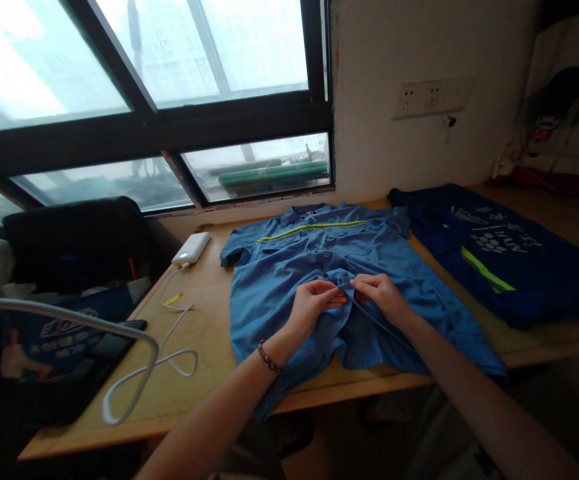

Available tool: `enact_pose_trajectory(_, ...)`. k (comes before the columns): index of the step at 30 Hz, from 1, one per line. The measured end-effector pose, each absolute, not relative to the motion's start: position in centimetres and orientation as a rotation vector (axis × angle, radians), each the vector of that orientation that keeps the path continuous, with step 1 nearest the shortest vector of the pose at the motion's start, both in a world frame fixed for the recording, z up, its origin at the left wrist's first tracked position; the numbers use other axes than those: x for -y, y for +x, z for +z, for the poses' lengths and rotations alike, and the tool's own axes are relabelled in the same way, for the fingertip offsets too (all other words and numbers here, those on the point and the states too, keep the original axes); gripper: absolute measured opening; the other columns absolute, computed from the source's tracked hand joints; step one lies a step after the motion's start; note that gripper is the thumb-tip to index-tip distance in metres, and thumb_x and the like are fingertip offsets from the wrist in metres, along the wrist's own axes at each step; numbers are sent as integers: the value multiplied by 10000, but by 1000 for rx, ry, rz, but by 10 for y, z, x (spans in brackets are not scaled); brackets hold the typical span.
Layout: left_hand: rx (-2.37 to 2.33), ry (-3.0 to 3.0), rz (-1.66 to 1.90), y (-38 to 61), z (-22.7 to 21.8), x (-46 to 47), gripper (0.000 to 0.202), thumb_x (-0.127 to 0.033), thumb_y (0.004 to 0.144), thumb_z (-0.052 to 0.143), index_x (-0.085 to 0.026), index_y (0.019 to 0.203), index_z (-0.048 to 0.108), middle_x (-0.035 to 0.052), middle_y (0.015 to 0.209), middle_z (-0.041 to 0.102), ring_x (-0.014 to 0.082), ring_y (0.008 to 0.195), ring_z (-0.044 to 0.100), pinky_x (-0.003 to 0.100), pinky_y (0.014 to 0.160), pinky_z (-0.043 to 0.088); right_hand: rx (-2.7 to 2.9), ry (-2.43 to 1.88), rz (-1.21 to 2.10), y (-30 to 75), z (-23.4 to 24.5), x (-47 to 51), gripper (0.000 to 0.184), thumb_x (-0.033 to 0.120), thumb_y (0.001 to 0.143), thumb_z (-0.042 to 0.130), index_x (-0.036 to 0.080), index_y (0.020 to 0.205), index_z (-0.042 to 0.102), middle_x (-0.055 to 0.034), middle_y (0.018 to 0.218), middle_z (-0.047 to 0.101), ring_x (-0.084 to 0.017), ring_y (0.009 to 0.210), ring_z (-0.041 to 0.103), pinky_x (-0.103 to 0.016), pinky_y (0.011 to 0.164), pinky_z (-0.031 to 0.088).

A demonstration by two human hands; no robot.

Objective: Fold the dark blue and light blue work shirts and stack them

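A blue short-sleeved work shirt (279, 287) with a yellow-green stripe across the chest lies front up, its collar toward the wall. Both hands meet at its front placket, below the chest pockets. My left hand (317, 297), with a beaded bracelet on the wrist, pinches one front edge of the shirt. Close beside it, my right hand (374, 293) pinches the other edge near a button. The fabric between the fingertips is lifted slightly, and the lower front hangs apart beneath. Whether the button sits in its hole is too small to make out.
A dark blue garment (494, 247) with white print lies at the right on the wooden table (204, 373). A white power bank (191, 248) with a looping white cable (157, 353) is at the left. Beyond the left edge stand a black bag and a printed box.
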State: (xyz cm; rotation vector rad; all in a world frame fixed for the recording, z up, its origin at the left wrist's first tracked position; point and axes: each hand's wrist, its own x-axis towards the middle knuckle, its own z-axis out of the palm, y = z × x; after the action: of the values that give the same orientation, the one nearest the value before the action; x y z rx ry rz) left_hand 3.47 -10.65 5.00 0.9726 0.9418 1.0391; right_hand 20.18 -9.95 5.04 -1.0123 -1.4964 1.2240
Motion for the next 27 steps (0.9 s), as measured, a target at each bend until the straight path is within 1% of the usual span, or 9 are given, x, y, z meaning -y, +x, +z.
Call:
enact_pose_trajectory(6, -949, 978, 1064, 35, 47, 105, 263, -265, 607, 710, -87, 756, 587, 98, 706, 663, 173, 633, 643, 301, 652, 517, 1419, -978, 1418, 201, 49, 102, 249, 358, 732, 547, 157, 598, 610, -14, 597, 574, -131, 570, 525, -254, 547, 426)
enact_pose_trajectory(9, -950, 984, 1064, 34, 47, 105, 259, -260, 614, 704, -87, 768, 587, 103, 722, 665, 181, 645, 645, 307, 657, 517, 1357, -983, 1412, 200, 47, 102, 239, 355, 723, 554, 156, 606, 616, -19, 626, 590, -139, 588, 541, -257, 549, 438)
enact_pose_trajectory(14, -945, 1002, 1071, 33, 48, 105, 257, -280, 627, 692, -91, 768, 589, 100, 705, 666, 193, 662, 647, 315, 662, 517, 1305, -1007, 1370, 200, 44, 100, 237, 358, 710, 564, 156, 596, 619, -13, 619, 586, -148, 593, 541, -253, 530, 445)
enact_pose_trajectory(21, -961, 1043, 1062, 34, 47, 105, 272, -301, 605, 704, -92, 747, 604, 94, 700, 671, 196, 656, 647, 322, 663, 521, 1322, -1017, 1346, 200, 47, 102, 239, 365, 707, 563, 154, 615, 628, -20, 632, 583, -157, 617, 544, -257, 545, 455)
enact_pose_trajectory(27, -953, 1045, 1060, 34, 45, 104, 280, -310, 601, 705, -91, 743, 604, 93, 696, 671, 196, 658, 648, 316, 661, 521, 1327, -1046, 1307, 200, 50, 102, 244, 365, 707, 563, 158, 588, 613, -9, 612, 575, -149, 603, 539, -246, 529, 449)
